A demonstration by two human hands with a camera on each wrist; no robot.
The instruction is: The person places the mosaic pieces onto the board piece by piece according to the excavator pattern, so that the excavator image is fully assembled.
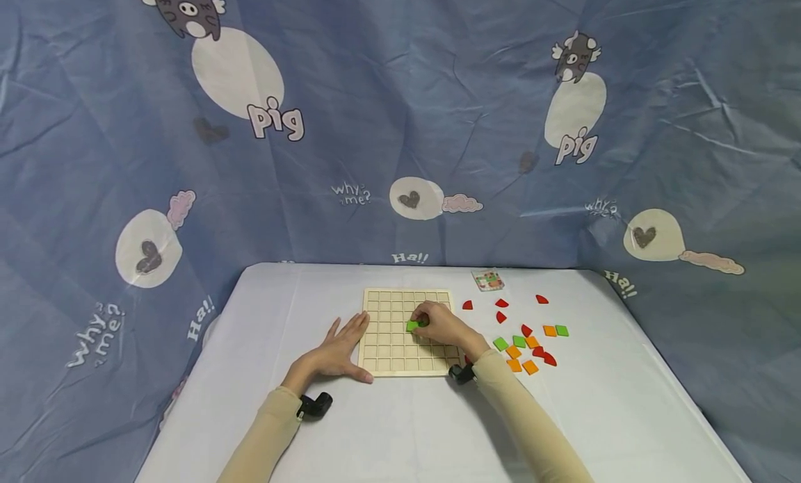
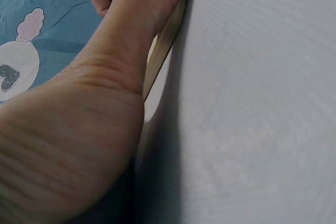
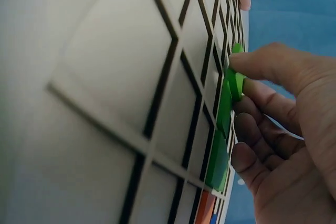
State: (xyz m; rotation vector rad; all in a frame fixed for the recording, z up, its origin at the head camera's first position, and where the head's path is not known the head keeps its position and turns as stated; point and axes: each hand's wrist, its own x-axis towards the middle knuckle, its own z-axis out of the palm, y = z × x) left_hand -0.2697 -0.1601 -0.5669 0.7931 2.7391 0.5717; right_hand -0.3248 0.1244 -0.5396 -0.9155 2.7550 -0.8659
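Observation:
A light wooden grid board (image 1: 391, 366) lies flat on the white table. Above its middle, my right hand (image 1: 441, 324) pinches a green square tile (image 3: 236, 83) between thumb and fingers. In the right wrist view, other green tiles (image 3: 217, 161) lie in the grid beneath that hand, with an orange piece (image 3: 205, 206) close by; in the head view the hand mostly hides them. My left hand (image 1: 338, 351) rests at the board's left edge with fingers spread, its fingertips and thumb touching or very near the rim. The left wrist view shows the thumb along the board's side (image 2: 165, 43).
Loose orange tiles (image 1: 530, 367), green tiles (image 1: 562, 331) and red quarter-round pieces (image 1: 541, 299) lie scattered right of the board. A small picture card (image 1: 488, 280) is at the back. A blue printed cloth (image 1: 350, 226) hangs behind the table.

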